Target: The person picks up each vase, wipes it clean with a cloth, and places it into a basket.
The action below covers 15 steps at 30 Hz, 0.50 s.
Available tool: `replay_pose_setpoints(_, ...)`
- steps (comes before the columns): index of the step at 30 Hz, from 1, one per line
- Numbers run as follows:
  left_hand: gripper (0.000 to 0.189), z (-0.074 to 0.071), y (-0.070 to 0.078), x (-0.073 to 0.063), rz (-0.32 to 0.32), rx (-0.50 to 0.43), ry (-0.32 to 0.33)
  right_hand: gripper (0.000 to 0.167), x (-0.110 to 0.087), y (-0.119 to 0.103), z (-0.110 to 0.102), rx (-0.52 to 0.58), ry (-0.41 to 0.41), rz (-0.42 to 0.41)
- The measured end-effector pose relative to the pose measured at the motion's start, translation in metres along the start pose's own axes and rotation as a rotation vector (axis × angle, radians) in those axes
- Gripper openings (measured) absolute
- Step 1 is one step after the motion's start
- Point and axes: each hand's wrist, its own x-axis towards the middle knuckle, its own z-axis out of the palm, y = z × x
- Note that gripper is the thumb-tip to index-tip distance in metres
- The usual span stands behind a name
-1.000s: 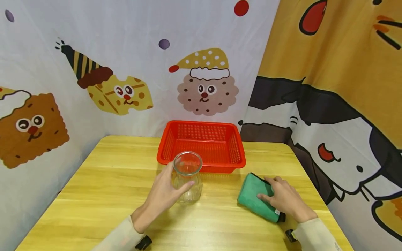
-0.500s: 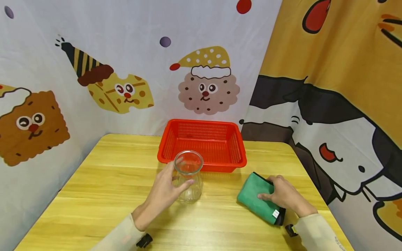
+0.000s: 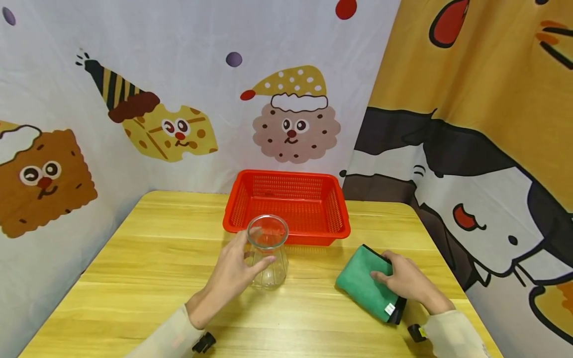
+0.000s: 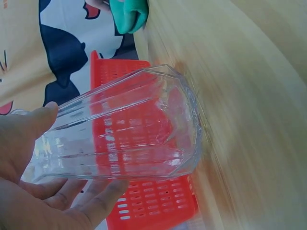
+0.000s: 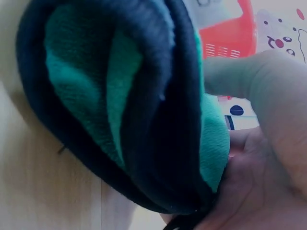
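Observation:
A clear glass vase point(image 3: 275, 271) with faceted sides and a round rim stands on the table, left of the middle in the head view. My left hand point(image 3: 228, 278) holds it from the left, thumb across the near side and fingers behind. In the left wrist view the thumb is close to the rim of the vase point(image 4: 129, 127), whose base is at the table surface. At the right, my right hand point(image 3: 407, 278) grips a folded green cloth point(image 3: 364, 283) with black edging and a small white tag. The right wrist view shows the folded layers of the cloth point(image 5: 79, 96) from the end.
A red perforated plastic basket point(image 3: 286, 238) sits at the back of the table, directly behind the vase. The wooden table point(image 3: 147, 258) meets cartoon-printed curtains point(image 3: 188, 40) at the back and sides.
The green cloth has tilted and turned slightly in my right hand, so its white tag shows more fully. My left hand and the vase have stayed in place.

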Motion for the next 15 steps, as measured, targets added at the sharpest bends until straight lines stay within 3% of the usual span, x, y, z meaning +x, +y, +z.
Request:
replay_pose_setpoints(7,0.070,0.000,0.000,0.000,0.003,0.005,0.001,0.056,-0.007,-0.003,-0.001,0.101,-0.007,-0.022)
replay_pose_setpoints(12,0.070,0.000,0.000,0.000,-0.007,-0.006,-0.004,0.057,-0.010,-0.005,-0.003,0.115,0.023,-0.062)
replay_pose_setpoints(15,0.069,0.000,0.000,0.000,-0.011,-0.013,-0.007,0.047,-0.013,-0.007,-0.003,0.135,0.038,-0.088)
